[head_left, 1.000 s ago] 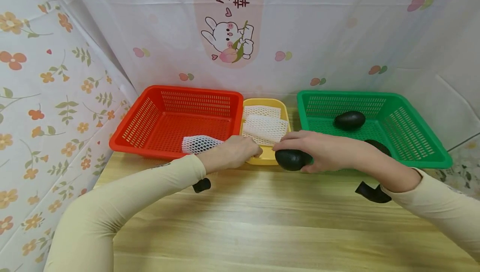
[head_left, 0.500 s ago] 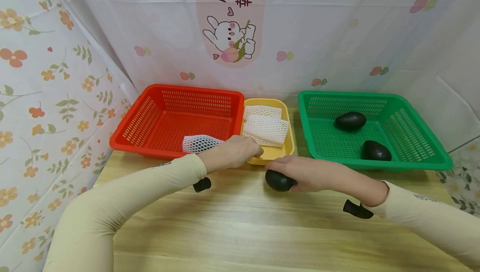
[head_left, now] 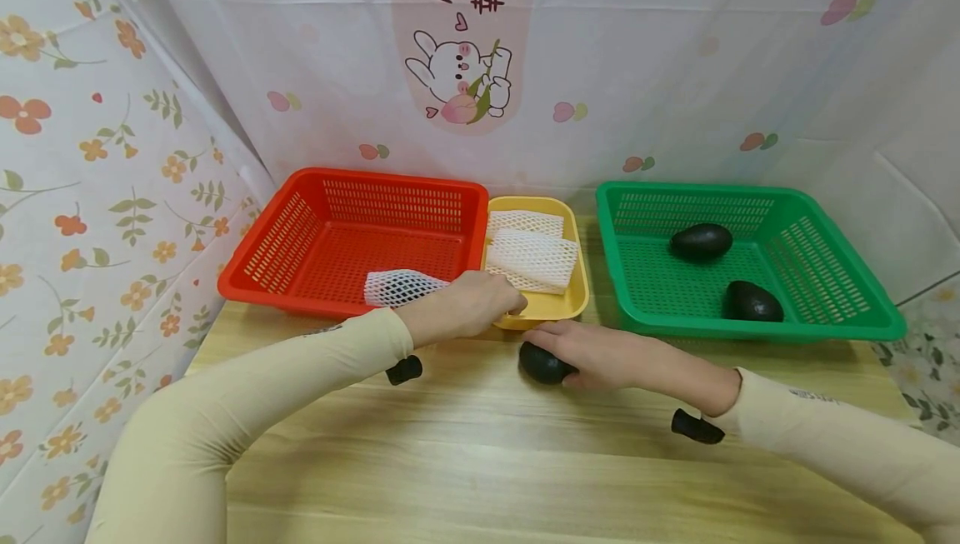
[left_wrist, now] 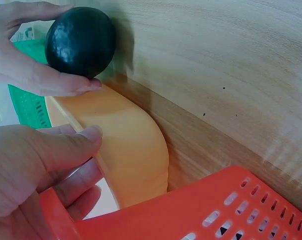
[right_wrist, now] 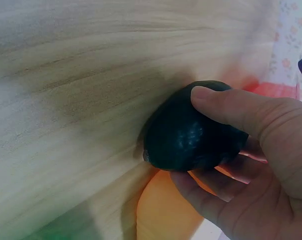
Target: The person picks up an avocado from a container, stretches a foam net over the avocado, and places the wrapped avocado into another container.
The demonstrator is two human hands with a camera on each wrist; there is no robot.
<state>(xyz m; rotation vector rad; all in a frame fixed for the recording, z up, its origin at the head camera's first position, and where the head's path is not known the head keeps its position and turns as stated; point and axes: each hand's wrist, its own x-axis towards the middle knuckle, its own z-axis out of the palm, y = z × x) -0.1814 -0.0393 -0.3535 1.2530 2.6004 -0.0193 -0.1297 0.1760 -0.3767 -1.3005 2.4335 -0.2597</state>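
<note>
In the head view my right hand (head_left: 600, 352) grips a dark avocado (head_left: 543, 365) low over the table, just in front of the yellow tray (head_left: 551, 311). The right wrist view shows the thumb across one side of the avocado (right_wrist: 185, 135) and the fingers around the other. My left hand (head_left: 468, 302) is at the tray's near left corner; in the left wrist view its thumb and curled fingers pinch the tray's rim. White foam fruit nets (head_left: 534, 259) lie inside the tray. Two more avocados (head_left: 701, 242) sit in the green basket (head_left: 750, 329).
A red basket (head_left: 352, 182) stands left of the tray, with an avocado in a foam net (head_left: 401, 286) near its front, partly behind my left hand. The wooden table (head_left: 525, 461) extends in front, and a patterned cloth (head_left: 637, 69) hangs behind.
My right hand has carried the avocado toward me and left, from over the tray's front right corner down to the table in front of it. My left hand has stayed in place.
</note>
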